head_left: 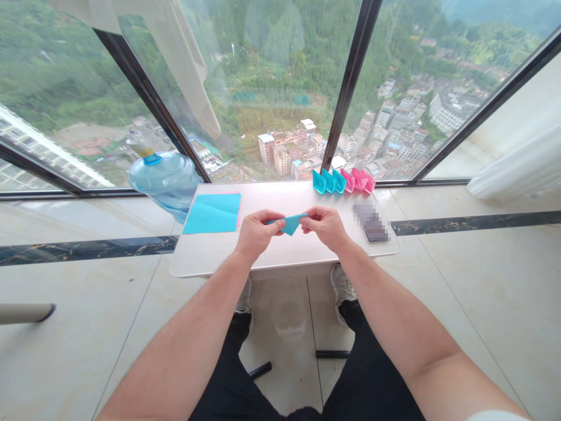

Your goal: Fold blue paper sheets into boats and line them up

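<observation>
- Head view, centre of the frame: the left hand [256, 231] and right hand [326, 225] meet just above the small white table [280, 260], with a folded blue paper [291, 223] between them.
- The left hand's grip is pinched shut on the paper's left end. The right hand's grip is pinched shut on its right end. The paper's point hangs down.
- Left of the hands, a flat stack of blue sheets [213, 213] lies on the table, with a pink edge showing beneath.
- Upper right of the table, a row of folded paper shapes [344, 181] stands by the window, blue ones on the left and pink ones on the right.
- A phone [371, 225] lies just right of the right hand.
- A large water bottle [166, 181] lies on the floor beyond the table's upper left corner.
</observation>
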`<state>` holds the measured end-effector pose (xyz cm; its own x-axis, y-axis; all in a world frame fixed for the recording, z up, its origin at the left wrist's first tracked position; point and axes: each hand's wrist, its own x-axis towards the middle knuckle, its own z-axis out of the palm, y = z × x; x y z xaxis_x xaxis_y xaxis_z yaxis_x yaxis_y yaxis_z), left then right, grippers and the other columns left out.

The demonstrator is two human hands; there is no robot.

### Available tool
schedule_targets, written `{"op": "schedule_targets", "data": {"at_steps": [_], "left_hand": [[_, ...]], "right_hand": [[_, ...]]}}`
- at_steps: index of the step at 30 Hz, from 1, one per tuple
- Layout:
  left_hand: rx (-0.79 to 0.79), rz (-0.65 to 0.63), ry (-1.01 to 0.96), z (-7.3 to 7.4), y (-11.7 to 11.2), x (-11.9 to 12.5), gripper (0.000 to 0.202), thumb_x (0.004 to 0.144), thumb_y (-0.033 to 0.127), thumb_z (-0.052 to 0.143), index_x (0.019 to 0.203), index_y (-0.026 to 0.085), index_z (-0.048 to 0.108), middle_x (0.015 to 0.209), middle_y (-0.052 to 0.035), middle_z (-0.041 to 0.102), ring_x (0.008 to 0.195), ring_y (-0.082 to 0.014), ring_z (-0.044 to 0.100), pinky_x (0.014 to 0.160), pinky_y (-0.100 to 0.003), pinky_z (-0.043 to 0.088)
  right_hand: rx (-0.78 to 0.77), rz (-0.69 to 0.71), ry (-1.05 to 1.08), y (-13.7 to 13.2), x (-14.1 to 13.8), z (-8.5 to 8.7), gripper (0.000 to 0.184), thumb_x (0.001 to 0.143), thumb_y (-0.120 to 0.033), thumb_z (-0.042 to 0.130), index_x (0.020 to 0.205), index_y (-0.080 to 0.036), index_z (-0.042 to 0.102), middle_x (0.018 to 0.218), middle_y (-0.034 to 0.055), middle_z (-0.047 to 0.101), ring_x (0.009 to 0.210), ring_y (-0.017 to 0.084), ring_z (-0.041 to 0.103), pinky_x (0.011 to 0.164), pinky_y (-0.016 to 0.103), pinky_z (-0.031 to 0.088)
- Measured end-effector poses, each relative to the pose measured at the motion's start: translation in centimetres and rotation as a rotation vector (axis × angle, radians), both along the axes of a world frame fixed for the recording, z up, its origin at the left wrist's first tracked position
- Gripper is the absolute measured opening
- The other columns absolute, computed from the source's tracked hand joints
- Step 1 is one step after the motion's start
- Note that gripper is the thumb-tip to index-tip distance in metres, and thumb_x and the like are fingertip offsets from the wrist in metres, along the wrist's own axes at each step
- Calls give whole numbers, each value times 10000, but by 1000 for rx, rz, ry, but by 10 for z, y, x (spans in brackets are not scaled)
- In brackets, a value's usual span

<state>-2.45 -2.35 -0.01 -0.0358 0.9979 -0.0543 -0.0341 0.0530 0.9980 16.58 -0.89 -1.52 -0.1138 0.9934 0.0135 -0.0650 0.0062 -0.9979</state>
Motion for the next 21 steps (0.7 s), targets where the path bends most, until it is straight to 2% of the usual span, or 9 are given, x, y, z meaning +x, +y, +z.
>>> {"op": "schedule_targets", "data": {"at_steps": [6, 12, 21], "left_hand": [[-8, -73, 128, -5, 0, 1, 326, 602, 393, 858, 784, 141, 761, 682, -41, 718, 596, -155, 644, 574, -284, 562], [54, -75, 215, -9, 2, 0, 270, 651, 400, 819, 742, 153, 760, 641, -35, 705, 573, -146, 617, 554, -261, 504], [96, -96, 291, -9, 3, 0, 255, 654, 402, 807, 714, 159, 759, 632, -27, 706, 562, -137, 587, 534, -246, 435]], "right_hand": [[12, 7, -2, 0, -4, -4, 318, 626, -412, 849, 739, -164, 685, 602, -11, 675, 543, 133, 640, 543, 270, 558], [12, 36, 5, -2, -4, -5, 338, 630, -414, 859, 796, -162, 708, 681, -6, 697, 573, 133, 651, 556, 275, 574], [26, 15, -49, -4, -4, -4, 363, 688, -507, 821, 782, -168, 732, 622, -9, 665, 540, 117, 605, 514, 248, 523]]}}
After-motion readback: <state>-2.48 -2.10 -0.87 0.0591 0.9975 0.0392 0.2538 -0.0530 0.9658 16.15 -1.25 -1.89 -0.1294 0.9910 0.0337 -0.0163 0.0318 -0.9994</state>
